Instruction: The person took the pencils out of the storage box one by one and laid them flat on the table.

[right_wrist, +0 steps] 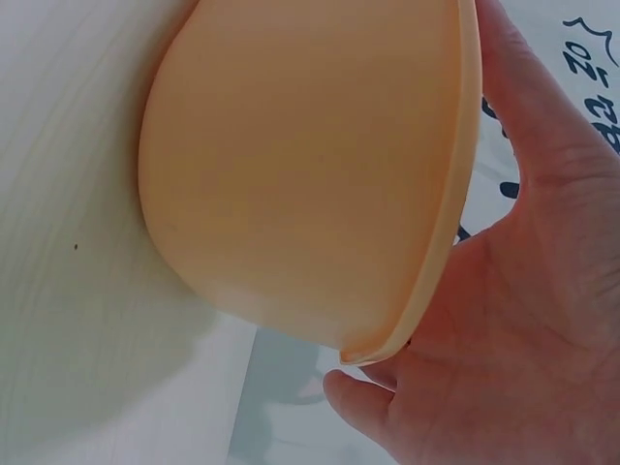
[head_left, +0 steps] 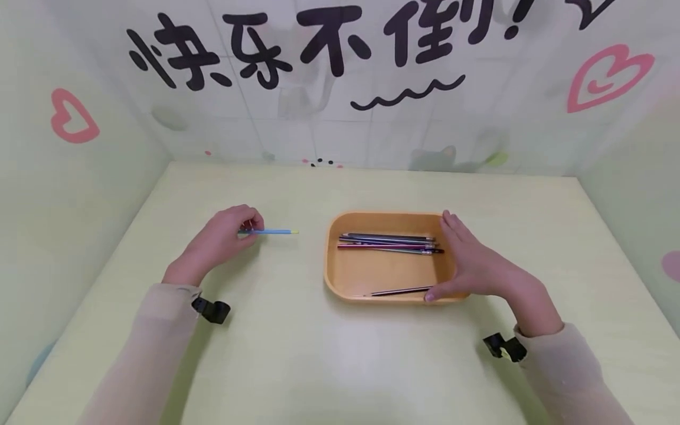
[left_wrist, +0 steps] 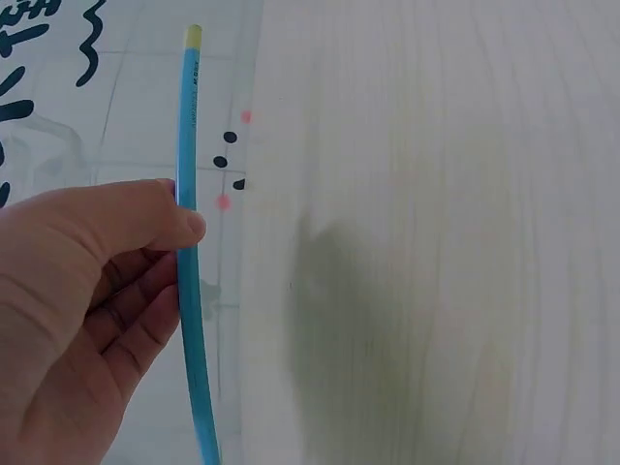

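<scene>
Thumb and fingers of my left hand [head_left: 229,231] pinch a light blue pencil [head_left: 276,232] with a yellow end, held sideways above the table's left part. In the left wrist view the pencil [left_wrist: 189,126] stands along the fingertips, its yellow end up. At the right end of an orange-tan box [head_left: 340,283], my right hand [head_left: 475,262] is spread across the rim, thumb on the near side and fingers at the far corner. The right wrist view shows the box's outer wall [right_wrist: 300,174] beside the palm. Several dark pencils [head_left: 388,241] lie inside, mostly bundled toward the back.
One more dark pencil [head_left: 401,291] lies apart along the box's near wall, its end by the right thumb. The pale wooden table [head_left: 319,366] meets a printed wall panel [head_left: 340,136] at the back, with side panels left and right.
</scene>
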Action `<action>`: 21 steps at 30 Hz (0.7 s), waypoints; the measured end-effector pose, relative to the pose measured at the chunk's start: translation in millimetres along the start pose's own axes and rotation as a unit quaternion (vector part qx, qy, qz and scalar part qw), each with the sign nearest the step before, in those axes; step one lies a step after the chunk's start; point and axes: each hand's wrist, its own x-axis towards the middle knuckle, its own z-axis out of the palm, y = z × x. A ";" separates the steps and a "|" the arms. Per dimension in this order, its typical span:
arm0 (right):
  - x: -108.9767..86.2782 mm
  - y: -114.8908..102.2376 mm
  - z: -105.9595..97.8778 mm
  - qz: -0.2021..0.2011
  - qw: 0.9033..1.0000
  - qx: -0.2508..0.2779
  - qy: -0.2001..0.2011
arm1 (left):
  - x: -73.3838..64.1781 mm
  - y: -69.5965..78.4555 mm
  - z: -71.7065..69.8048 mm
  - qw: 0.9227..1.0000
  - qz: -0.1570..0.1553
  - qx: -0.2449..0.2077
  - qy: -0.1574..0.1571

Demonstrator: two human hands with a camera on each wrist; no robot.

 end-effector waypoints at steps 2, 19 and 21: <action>0.6 0.9 -0.8 0.001 1.000 -0.003 0.002 | 7.4 0.3 0.9 1.000 0.002 0.020 -0.013; 5.4 1.4 -3.0 0.005 1.000 -0.002 -0.011 | 32.0 -11.8 12.7 0.996 -0.008 0.022 -0.083; 4.6 1.7 -3.1 0.005 1.000 -0.003 -0.012 | 32.6 -13.1 11.7 0.996 -0.001 0.014 -0.094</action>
